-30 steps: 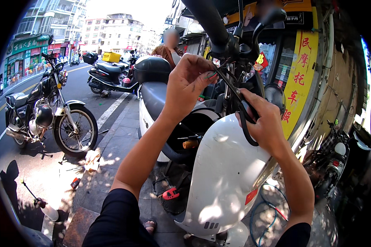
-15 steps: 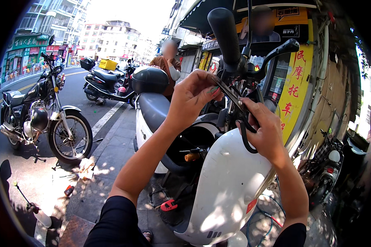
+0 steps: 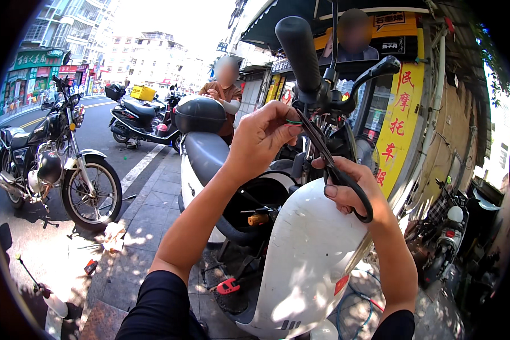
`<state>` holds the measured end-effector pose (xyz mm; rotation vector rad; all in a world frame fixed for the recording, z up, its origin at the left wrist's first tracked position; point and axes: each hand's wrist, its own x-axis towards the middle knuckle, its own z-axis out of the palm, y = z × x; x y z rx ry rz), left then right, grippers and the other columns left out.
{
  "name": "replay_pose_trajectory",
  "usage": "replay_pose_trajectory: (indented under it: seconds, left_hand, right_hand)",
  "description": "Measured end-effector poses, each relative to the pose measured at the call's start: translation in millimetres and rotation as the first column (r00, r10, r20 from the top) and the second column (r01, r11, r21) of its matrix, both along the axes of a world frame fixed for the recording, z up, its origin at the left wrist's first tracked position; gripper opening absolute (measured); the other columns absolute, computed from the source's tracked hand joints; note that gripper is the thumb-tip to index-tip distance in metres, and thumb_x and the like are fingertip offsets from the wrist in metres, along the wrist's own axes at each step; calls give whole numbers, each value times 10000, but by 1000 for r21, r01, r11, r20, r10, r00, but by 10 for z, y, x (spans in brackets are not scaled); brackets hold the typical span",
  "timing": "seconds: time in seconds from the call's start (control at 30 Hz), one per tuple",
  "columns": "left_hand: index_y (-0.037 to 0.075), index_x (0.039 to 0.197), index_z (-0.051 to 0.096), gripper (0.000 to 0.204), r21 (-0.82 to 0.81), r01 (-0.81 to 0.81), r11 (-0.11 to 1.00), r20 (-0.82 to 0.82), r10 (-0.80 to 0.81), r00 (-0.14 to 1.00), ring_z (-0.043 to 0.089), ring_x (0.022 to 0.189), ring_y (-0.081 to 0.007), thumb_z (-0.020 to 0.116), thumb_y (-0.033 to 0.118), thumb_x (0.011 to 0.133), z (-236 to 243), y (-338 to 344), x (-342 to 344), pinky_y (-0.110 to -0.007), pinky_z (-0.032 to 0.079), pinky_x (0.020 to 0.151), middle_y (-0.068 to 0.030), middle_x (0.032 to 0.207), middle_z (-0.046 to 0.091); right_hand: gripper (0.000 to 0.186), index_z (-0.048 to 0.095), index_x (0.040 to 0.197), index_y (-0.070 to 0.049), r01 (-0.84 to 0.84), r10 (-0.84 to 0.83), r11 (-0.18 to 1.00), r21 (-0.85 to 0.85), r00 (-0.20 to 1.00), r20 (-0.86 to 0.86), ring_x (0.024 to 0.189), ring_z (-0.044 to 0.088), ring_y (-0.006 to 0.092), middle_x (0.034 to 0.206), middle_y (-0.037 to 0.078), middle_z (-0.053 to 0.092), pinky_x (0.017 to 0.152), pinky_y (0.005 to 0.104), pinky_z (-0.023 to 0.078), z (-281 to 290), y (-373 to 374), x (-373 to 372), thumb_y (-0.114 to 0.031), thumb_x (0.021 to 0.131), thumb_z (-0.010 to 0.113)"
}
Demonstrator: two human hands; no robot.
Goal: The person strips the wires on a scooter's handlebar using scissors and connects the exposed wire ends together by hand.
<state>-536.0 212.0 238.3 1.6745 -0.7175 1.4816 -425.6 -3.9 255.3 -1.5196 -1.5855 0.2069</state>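
My right hand grips black-handled scissors, with one handle loop showing below the fingers. The blades point up and left toward my left hand. That hand is closed in a pinch on a thin green wire, just below the handlebar grip. Whether the blades touch the wire is hard to tell. Both hands are above the white front panel of a scooter. Beside the grip are a black brake lever and a mirror.
A screwdriver-like orange handle lies in the scooter's open middle. On the footboard is a red tool. A black motorcycle stands left, and a person is behind the seat. A hose lies right of the panel.
The scissors have turned in my right hand, and their handle loop now swings out to the right. My left hand keeps its pinch near the grip. The view has shifted slightly.
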Motion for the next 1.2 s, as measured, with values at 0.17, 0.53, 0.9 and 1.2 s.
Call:
replay_pose_trajectory:
  seconds: [0.17, 0.53, 0.9, 1.2]
  left_hand:
    - [-31, 1040, 566, 208, 1, 42, 999, 14, -42, 999, 631, 774, -115, 671, 117, 940, -12, -19, 57, -245, 512, 719, -64, 901, 638]
    - [-18, 1005, 575, 203, -124, 179, 976, 156, -159, 975, 663, 793, -122, 588, 184, 1000, -78, -49, 181, -263, 548, 749, -68, 858, 655]
    - [-18, 1038, 569, 232, -60, 387, 920, 107, -380, 919, 683, 815, -170, 566, 212, 1012, -50, 48, 172, -304, 561, 777, -95, 875, 668]
    - [-12, 1045, 567, 230, -77, 441, 894, 98, -434, 896, 684, 841, -166, 584, 213, 1002, -64, 72, 248, -303, 563, 799, -85, 943, 657]
  right_hand:
    - [520, 581, 1284, 1, -34, 33, 999, -8, 997, -72, 566, 468, 32, 728, -43, 558, 516, 195, 378, -5, -37, -37, -178, 828, 754]
    - [482, 609, 1225, -9, -5, 6, 993, 121, 1000, -8, 553, 466, 64, 690, 2, 558, 522, 215, 378, -112, 82, -111, -186, 804, 763]
    - [533, 501, 1279, 66, -378, 350, 925, 34, 816, -461, 440, 405, 48, 615, -22, 444, 429, 203, 313, -105, 31, -30, -184, 837, 663]
    - [514, 583, 1245, 3, 8, -110, 946, 325, 948, 297, 633, 507, 73, 781, 19, 574, 562, 227, 441, -247, 201, 91, -188, 807, 773]
